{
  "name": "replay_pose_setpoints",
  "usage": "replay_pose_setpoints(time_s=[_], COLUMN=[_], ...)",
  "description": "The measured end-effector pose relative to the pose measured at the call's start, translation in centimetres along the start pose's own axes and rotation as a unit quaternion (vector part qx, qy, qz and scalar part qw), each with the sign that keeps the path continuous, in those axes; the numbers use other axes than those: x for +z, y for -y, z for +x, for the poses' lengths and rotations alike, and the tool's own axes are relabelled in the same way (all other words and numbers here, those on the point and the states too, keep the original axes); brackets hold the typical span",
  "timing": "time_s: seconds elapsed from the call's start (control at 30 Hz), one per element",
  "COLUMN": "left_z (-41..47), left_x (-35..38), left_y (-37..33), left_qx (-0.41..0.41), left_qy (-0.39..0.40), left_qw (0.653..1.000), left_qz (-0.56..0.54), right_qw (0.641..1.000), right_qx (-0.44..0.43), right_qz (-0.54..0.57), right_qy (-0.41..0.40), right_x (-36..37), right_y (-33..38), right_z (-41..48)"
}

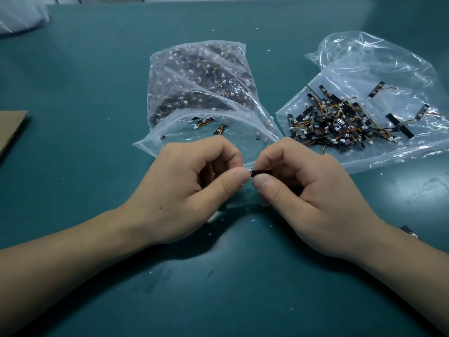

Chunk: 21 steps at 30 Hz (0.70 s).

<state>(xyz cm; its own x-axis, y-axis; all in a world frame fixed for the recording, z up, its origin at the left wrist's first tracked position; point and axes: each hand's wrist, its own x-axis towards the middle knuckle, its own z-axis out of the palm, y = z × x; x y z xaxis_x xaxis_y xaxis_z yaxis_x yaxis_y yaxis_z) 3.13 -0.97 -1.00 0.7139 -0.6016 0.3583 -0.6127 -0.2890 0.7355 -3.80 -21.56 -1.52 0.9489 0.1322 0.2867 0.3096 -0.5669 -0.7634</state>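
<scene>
Midway between the green table's [73, 98] side edges, held above it: black circuit strip [263, 171], long axis left-right. I note right hand [313, 190] fingers clamped on its body, left hand [192, 186] pinching its left end.

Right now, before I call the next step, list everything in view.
black strip: one, black, pinched between both hands.
full bag: one, clear, centre, packed with wired strips.
right bag: one, clear, crumpled, right side.
loose strips: a pile, black with orange wires, heaped on the right bag's plastic.
cardboard: one piece, brown, left edge.
table: one, teal, under everything.
left hand: one, pinching the strip's left end.
right hand: one, pinching the strip.
</scene>
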Motion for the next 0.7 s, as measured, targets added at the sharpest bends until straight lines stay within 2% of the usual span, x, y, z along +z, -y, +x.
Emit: replay_pose_setpoints(time_s=[0.47, 0.7], left_z=[-0.07, 0.05], left_x=[0.21, 0.34], left_y=[-0.05, 0.04], left_qx=[0.003, 0.013], left_qy=[-0.04, -0.036], left_qw=[0.999, 0.997], left_qz=[0.029, 0.069], right_qw=[1.0, 0.999], right_qx=[0.003, -0.006], right_qz=[-0.013, -0.036], right_qy=[-0.007, -0.001], right_x=[0.16, 0.05], right_y=[0.02, 0.13], right_z=[0.12, 0.16])
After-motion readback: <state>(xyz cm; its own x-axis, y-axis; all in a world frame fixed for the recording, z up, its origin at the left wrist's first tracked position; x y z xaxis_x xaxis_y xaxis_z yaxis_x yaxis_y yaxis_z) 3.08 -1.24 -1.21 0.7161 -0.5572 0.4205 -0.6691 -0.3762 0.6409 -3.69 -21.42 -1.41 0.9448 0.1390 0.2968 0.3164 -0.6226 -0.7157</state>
